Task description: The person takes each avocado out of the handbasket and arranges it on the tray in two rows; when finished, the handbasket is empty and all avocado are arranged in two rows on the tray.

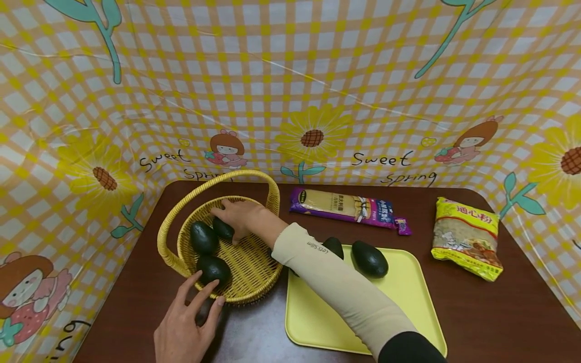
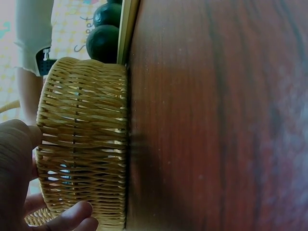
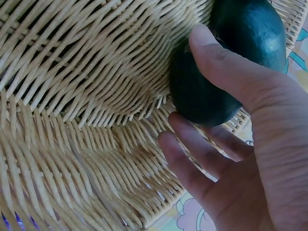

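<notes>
In the yellow wicker basket sit three dark green avocados. My right hand reaches inside and holds the rearmost avocado, thumb on one side and fingers on the other. In the right wrist view this avocado lies against the woven wall beside another avocado. My left hand rests its spread fingers at the basket's near rim, close by the front avocado. The left wrist view has that hand's fingers along the woven side.
A yellow tray right of the basket bears more avocados, partly hidden by my right sleeve. Behind it lies a purple pasta packet; a yellow macaroni bag lies at right. The basket's tall handle arches over it.
</notes>
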{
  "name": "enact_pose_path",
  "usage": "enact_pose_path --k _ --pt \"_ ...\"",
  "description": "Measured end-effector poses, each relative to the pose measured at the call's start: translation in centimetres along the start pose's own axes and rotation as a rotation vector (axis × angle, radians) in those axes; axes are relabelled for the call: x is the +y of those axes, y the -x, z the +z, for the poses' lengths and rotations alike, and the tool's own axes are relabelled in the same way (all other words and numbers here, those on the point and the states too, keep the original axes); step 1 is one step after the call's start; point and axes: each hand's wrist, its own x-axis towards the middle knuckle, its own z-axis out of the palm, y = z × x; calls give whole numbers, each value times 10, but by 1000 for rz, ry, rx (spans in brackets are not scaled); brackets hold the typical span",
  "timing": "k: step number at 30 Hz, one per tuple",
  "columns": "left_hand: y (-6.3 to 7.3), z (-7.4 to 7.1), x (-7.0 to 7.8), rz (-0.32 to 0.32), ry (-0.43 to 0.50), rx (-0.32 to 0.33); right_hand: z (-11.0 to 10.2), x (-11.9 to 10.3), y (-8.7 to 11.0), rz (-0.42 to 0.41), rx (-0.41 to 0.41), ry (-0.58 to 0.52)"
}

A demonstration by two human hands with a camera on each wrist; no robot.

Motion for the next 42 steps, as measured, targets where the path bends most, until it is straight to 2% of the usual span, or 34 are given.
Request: enact_pose_path --k 19,26,34,42 --pt "0 0 0 -4 -1 12 -6 3 0 11 20 55" --pt "0 0 0 8 1 16 -4 2 2 -8 -12 0" --pt "1 1 1 -3 0 8 0 2 1 -3 -11 43" --pt "1 1 -1 13 -1 23 -5 4 7 12 -9 56"
